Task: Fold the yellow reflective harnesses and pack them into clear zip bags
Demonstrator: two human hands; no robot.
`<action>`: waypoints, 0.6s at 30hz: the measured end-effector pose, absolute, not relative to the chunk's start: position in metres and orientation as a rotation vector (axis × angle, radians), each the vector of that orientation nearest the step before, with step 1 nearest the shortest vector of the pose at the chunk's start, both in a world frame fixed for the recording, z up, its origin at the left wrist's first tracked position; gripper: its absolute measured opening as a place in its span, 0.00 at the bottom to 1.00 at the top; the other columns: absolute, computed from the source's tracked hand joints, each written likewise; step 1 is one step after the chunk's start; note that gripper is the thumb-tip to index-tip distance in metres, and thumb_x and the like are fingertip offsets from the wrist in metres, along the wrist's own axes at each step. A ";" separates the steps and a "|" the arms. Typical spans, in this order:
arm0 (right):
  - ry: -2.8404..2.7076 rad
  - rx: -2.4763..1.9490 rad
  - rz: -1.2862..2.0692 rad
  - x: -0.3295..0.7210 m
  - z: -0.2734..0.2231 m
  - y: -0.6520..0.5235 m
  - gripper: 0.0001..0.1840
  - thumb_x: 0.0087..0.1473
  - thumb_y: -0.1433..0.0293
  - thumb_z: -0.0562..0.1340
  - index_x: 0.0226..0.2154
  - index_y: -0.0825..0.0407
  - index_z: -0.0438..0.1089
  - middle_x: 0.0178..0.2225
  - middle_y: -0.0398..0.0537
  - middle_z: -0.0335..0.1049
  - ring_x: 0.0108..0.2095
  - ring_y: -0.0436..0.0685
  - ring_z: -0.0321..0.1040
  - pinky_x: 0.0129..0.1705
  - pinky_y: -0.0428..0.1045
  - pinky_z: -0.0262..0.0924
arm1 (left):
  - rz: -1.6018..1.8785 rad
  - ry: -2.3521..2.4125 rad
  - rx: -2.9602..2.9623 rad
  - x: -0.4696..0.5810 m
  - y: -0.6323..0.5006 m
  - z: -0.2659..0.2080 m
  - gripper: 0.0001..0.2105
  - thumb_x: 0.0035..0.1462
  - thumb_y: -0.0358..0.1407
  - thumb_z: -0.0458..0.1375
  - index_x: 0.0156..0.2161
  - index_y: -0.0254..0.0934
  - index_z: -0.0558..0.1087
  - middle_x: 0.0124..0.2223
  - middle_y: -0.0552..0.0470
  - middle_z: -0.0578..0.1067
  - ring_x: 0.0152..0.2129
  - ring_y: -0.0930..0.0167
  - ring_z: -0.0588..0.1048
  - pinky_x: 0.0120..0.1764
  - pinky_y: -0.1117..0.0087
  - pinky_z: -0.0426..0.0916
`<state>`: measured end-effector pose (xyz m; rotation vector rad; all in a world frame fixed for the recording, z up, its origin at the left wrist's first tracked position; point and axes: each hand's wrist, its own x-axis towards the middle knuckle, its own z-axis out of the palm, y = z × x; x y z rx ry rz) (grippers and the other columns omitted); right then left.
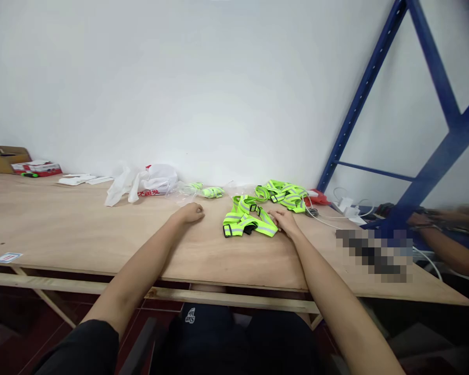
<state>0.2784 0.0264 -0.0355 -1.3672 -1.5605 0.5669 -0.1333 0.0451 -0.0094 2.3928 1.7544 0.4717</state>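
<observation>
A neon yellow-green reflective vest (266, 225) made of straps with grey stripes and black buckles lies bunched on the wooden table in front of me. At its right edge, my right hand (285, 221) is closed, its fingertips pinching the strap. My left hand (191, 212) rests on the tabletop to the left of the vest, apart from it, with the fingers curled in and nothing visible in them. Just behind the vest, more reflective vests (289, 194) lie in a heap. Small bagged vests (212, 192) lie beyond my left hand.
Along the wall are a white plastic bag (160, 178), white sheets (76, 179), a red-and-white box (39, 167) and a cardboard box (5, 159). A blue metal frame (359, 104), white cables and a blurred-out dark object (375, 255) are on the right, near another person's arm (449, 247).
</observation>
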 end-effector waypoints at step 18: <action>-1.349 -1.386 0.475 0.283 -0.046 0.045 0.08 0.42 0.64 0.61 0.19 0.50 0.69 0.18 0.42 0.69 0.23 0.55 0.65 0.25 0.47 0.57 | 0.556 0.845 2.755 -0.040 -0.006 -0.004 0.23 0.49 0.36 0.60 0.52 0.38 0.72 0.49 0.45 0.76 0.45 0.59 0.75 0.48 0.62 0.69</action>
